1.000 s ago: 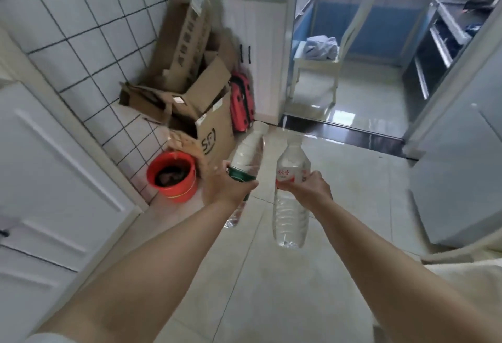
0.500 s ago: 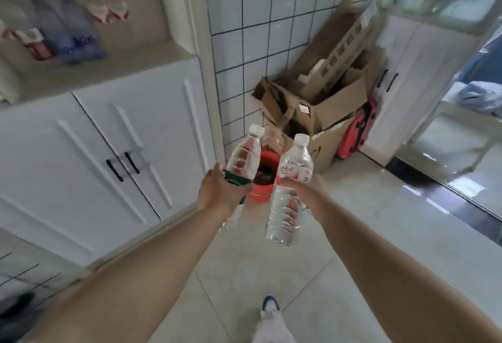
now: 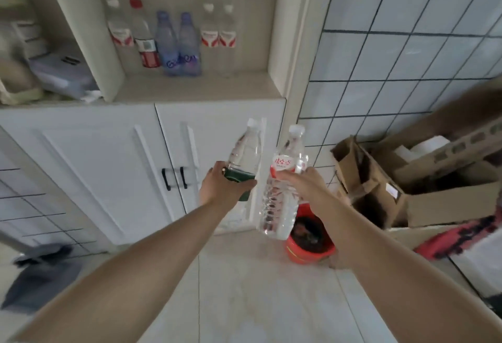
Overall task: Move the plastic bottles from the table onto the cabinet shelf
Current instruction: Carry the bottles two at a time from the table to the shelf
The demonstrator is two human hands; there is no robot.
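Note:
My left hand point(image 3: 224, 186) grips a clear plastic bottle with a green label point(image 3: 244, 152) around its middle. My right hand point(image 3: 301, 183) grips a clear bottle with a red label point(image 3: 285, 157), held upright just to the right of the first. Both bottles are in front of the white lower cabinet doors. Above them is the open cabinet shelf point(image 3: 195, 85), where several bottles stand in a row: red-labelled clear ones point(image 3: 119, 23), a red-capped one point(image 3: 142, 35), two blue ones point(image 3: 176, 43) and two more clear ones point(image 3: 218, 30).
White double doors with black handles point(image 3: 175, 178) close the lower cabinet. A red bucket point(image 3: 308, 242) sits on the floor by the tiled wall, with cardboard boxes point(image 3: 407, 179) to its right. A grey cloth point(image 3: 38, 269) lies at lower left. The left shelf compartment holds a container point(image 3: 59, 70).
The view has swung left from the doorway and boxes to face the cabinet. Both hands keep holding their bottles and are now in front of the cabinet doors below the shelf.

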